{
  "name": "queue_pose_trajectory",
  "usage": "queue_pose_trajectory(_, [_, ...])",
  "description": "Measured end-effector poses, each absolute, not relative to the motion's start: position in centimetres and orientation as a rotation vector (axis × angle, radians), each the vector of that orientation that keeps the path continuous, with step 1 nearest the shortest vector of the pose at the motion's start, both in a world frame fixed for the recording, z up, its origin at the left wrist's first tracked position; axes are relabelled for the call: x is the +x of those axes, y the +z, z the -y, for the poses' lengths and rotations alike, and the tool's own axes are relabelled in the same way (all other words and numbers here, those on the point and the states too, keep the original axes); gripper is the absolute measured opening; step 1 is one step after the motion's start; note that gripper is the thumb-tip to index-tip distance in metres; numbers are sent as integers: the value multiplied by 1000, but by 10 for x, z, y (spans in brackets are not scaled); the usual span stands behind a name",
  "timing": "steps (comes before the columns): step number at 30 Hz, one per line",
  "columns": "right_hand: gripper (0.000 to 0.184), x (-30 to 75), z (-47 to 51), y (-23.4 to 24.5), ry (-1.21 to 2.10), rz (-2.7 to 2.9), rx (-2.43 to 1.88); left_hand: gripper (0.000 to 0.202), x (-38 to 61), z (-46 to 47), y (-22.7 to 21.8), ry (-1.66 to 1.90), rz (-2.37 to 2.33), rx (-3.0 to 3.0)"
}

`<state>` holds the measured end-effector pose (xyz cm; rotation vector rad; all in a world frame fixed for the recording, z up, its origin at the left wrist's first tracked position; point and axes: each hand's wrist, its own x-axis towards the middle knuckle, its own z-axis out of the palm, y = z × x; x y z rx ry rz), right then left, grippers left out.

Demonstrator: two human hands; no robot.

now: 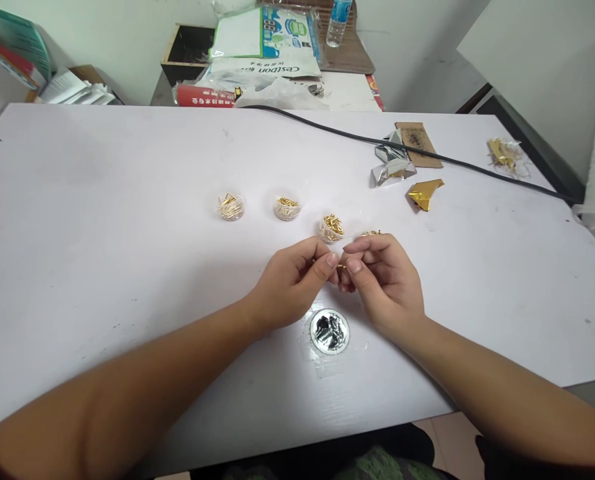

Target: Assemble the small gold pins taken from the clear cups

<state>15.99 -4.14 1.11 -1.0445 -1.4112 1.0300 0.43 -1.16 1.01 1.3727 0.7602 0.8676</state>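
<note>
My left hand (295, 283) and my right hand (392, 283) meet over the middle of the table. Between their pinched thumbs and fingertips is a small gold-coloured metal pin (342, 267), mostly covered by the fingers. Just beyond the hands stands a clear cup of gold pieces (332, 229); another gold heap (371, 233) is partly hidden behind my right fingers. Farther left are a clear cup of short gold pieces (287, 208) and one of long pale-gold pins (231, 207). Below the hands lies a round dish (330, 331) with dark, shiny contents.
A black cable (317, 125) crosses the back right of the white table (102, 200). Near it lie silver foil wrappers (393, 163), a brown card (420, 145), gold foil (425, 195) and a clear bag of gold pieces (505, 153). A water bottle (338, 23) stands behind.
</note>
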Motion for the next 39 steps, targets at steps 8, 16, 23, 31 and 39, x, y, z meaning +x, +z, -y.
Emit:
queue_pose_trajectory(8, [15,158,41,11,1028,1375,-1069,31,4,11,9,895,-739,1357])
queue_pose_trajectory(16, [15,156,42,12,1002,1365,-1093,30,3,11,9,891,-757,1369])
queue_pose_trajectory(23, [17,156,42,13,1015,1358,-1104,33,4,11,8,900,-740,1359])
queue_pose_trajectory(31, [14,155,42,13,1065,1340,-1069,28,4,10,8,906,-732,1356])
queue_pose_trajectory(39, [17,153,43,13,1093,1301,-1115,23,2,13,2,970,-813,1523])
